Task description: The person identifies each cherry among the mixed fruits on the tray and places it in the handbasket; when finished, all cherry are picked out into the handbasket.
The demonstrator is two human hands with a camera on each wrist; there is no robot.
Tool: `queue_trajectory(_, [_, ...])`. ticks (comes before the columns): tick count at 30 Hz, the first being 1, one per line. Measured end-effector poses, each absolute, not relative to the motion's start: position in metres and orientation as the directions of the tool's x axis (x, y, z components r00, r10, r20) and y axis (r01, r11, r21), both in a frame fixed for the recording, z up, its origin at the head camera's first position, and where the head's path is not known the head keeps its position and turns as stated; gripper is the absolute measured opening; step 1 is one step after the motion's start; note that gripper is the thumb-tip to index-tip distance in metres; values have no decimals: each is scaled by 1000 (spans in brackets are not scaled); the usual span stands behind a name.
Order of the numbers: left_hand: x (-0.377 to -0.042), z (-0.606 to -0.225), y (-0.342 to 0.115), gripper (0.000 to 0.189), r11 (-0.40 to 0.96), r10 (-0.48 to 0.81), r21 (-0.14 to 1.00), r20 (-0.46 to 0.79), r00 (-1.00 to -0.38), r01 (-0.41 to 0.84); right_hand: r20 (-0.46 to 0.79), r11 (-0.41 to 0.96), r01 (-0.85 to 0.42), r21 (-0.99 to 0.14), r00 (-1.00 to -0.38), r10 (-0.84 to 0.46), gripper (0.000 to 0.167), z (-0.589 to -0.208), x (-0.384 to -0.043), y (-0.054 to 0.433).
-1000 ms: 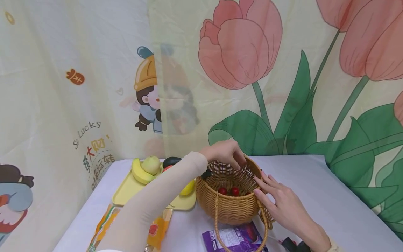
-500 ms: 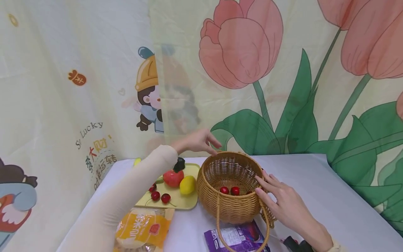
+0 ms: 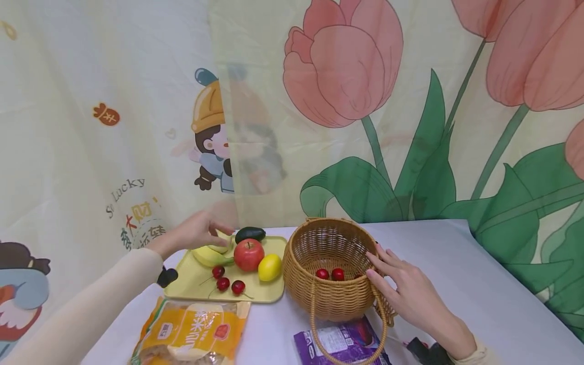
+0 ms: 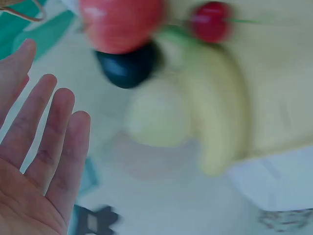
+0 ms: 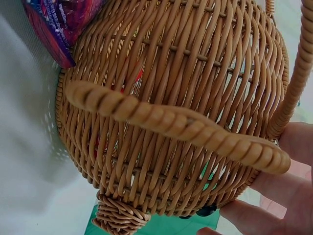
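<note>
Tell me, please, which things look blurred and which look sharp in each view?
Left wrist view: the banana and apple are blurred, the left hand sharper. Head view: the tray looks fairly clear. Right wrist view: the weave of the basket is mostly crisp.

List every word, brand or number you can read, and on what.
"So Lucky": curtain, at left.
"大财": beneath it; adjoining characters unclear.
"转": lower still; the rest unclear.
"米", "心": orange bag; remaining print unclear.
Purple packet: print too small or blurred.
No readable numbers.

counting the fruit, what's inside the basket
Two cherries, plus a red sliver beside them, too small to identify. The near wall of the basket hides whatever lies close behind it.
</note>
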State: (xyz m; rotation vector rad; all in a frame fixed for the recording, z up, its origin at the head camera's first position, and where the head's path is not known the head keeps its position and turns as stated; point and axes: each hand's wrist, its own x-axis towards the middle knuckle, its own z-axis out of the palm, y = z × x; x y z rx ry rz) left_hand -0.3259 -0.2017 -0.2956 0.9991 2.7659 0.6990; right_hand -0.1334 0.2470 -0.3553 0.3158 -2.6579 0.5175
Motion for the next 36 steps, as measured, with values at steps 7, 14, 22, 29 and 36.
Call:
queue_trajectory(7, [-311,-322,-235,34,706,609,455,0,-793,543,446,904,-300,-304,-883,-144,49,-356,-134,247])
queue_trajectory(14, [-305,-347,-237,30,760,576,391,-35,-817,519,448,904,-302,-303,-882,-145,49,-356,-135,246])
queue_trajectory(22, [-303,-362,-230,24,805,560,247,-14,-829,540,451,902,-302,-308,-881,-142,49,-356,-134,247])
queue_trajectory(29, [-306,-373,-225,22,782,599,230,-21,-800,579,456,902,-306,-305,-878,-144,49,-357,-133,248])
queue_trajectory(36, [-310,-378,-227,19,778,602,250,-35,-798,576,450,902,-302,-309,-882,-141,49,-356,-134,247])
